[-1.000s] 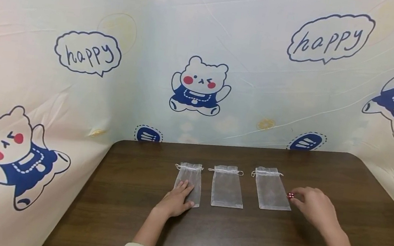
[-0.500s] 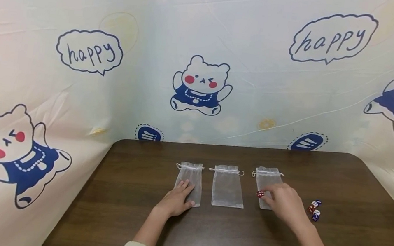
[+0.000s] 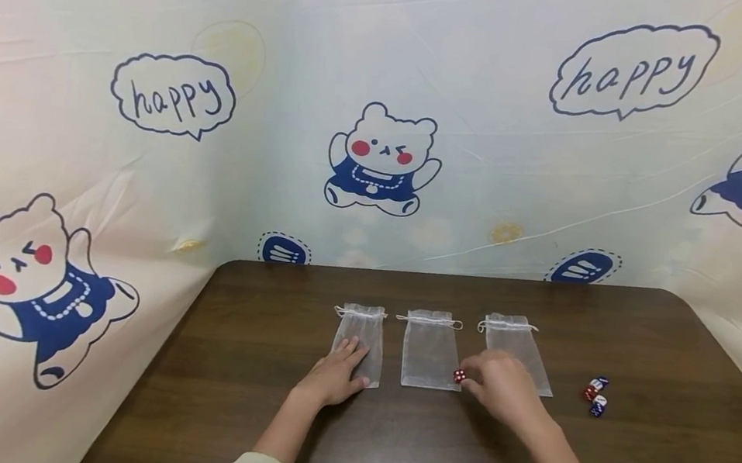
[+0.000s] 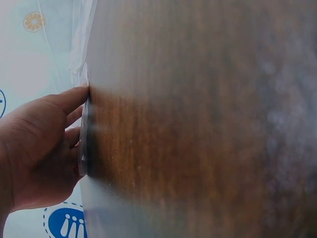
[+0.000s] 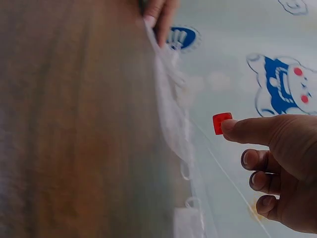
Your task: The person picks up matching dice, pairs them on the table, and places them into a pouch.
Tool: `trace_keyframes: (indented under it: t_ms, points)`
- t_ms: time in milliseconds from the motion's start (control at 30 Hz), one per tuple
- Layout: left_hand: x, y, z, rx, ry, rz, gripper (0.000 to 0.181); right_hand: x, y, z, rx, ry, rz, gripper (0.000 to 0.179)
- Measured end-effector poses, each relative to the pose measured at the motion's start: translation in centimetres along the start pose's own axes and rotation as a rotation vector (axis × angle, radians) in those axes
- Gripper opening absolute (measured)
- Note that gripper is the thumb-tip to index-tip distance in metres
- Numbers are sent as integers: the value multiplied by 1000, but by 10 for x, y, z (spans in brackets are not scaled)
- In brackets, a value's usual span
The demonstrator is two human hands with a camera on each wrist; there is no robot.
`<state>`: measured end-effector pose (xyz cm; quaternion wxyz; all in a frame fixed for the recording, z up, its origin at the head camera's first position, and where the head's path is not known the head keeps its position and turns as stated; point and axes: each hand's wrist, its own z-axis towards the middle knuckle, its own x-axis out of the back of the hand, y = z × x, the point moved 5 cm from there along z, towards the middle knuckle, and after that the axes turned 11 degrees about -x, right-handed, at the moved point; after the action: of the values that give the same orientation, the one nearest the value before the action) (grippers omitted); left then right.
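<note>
My left hand [image 3: 333, 373] rests with spread, fairly straight fingers on the left sheer white drawstring bag [image 3: 358, 325]. In the left wrist view that hand [image 4: 42, 148] meets the tabletop at its fingertips. My right hand [image 3: 507, 386] pinches a red die [image 3: 459, 376] with white dots between thumb and fingers. The die overlaps the lower right corner of the middle drawstring bag [image 3: 428, 352] in the head view. In the right wrist view the red die [image 5: 221, 118] shows at the thumb tip, raised off the table. Behind the right hand lies the right drawstring bag [image 3: 507, 334], partly hidden.
Several dice lie on the dark wood table [image 3: 665, 458] to the right of the bags, among them a red die [image 3: 589, 393] and a blue-and-white die [image 3: 597, 407]. A patterned cloth [image 3: 489, 83] with bears hangs behind the table.
My right hand has carried the red die leftward from beside the right bag to the middle bag, uncovering the other dice. The left hand stays on the left bag.
</note>
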<state>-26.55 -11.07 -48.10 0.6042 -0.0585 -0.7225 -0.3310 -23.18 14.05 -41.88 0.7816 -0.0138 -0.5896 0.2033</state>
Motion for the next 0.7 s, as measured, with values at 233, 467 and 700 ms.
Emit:
trace_keyframes:
  t_ms: [233, 467, 700]
  points:
    - [-1, 0, 0, 6, -3, 2, 58, -15, -14, -5, 135, -27, -68, 11]
    - [-2, 0, 0, -2, -1, 7, 58, -27, -19, -10, 189, -77, -52, 11]
    - [-2, -1, 1, -4, 2, 9, 58, -32, -23, -11, 198, -99, -76, 12]
